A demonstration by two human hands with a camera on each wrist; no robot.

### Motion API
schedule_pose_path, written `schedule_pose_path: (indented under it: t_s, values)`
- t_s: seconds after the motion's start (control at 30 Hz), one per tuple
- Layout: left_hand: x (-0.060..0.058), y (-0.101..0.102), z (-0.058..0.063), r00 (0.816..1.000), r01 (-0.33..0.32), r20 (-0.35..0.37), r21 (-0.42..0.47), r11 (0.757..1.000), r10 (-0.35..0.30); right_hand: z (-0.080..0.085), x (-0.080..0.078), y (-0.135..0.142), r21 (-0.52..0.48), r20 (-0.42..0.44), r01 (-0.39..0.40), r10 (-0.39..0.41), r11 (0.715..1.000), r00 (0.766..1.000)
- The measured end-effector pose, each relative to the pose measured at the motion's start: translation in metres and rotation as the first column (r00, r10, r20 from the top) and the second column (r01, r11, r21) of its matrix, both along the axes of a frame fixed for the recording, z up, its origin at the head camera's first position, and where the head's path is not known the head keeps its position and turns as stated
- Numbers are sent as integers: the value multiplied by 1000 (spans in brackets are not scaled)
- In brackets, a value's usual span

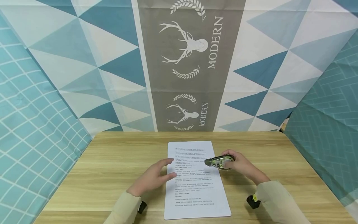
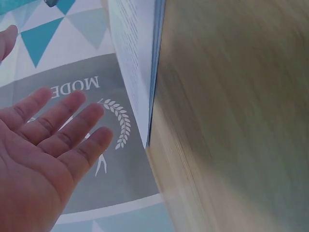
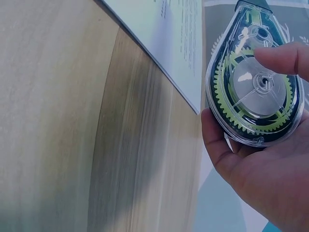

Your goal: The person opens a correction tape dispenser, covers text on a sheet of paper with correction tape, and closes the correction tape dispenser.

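A stack of printed paper (image 1: 193, 186) lies on the wooden table, its text facing up. My right hand (image 1: 243, 165) holds a correction tape dispenser (image 3: 258, 79) over the stack's right side, thumb on its clear case and fingers beneath. Green gear teeth and a grey spool show through that case, and its dark tip points left over the page in the head view. On the other side, my left hand (image 1: 152, 177) has its fingers spread, thumb and fingertips reaching over the left edge of the paper. The left wrist view shows that palm (image 2: 34, 169) holding nothing.
The light wooden table (image 1: 117, 155) runs back to a patterned cloth (image 1: 190, 77) with deer heads and triangles. Blue cloth hangings (image 1: 30, 124) flank the table at left and right. Dark wrist bands (image 1: 253, 202) sit at both sleeves.
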State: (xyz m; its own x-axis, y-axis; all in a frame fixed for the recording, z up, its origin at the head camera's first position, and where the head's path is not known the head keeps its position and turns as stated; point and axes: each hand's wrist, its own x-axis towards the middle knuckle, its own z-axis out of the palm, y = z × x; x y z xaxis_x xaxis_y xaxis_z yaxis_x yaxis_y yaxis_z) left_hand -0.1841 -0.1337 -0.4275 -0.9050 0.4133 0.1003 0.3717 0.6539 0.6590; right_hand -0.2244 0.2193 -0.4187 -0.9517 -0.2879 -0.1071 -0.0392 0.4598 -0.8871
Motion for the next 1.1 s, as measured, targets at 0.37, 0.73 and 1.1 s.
schedule_pose_path:
  t_s: [0.37,0.73,1.1]
  values:
    - [0,5,-4,996,32,80,130,991,-43,-2,-3,-8,7,5,-21,21,1000,1000]
    - [2,11,-5,990,3,136,191,982,-30,2,0,-17,-28,-18,-74,73,997,997]
    - [2,16,-8,990,11,136,270,963,-49,3,2,-27,-24,-10,-92,92,995,996]
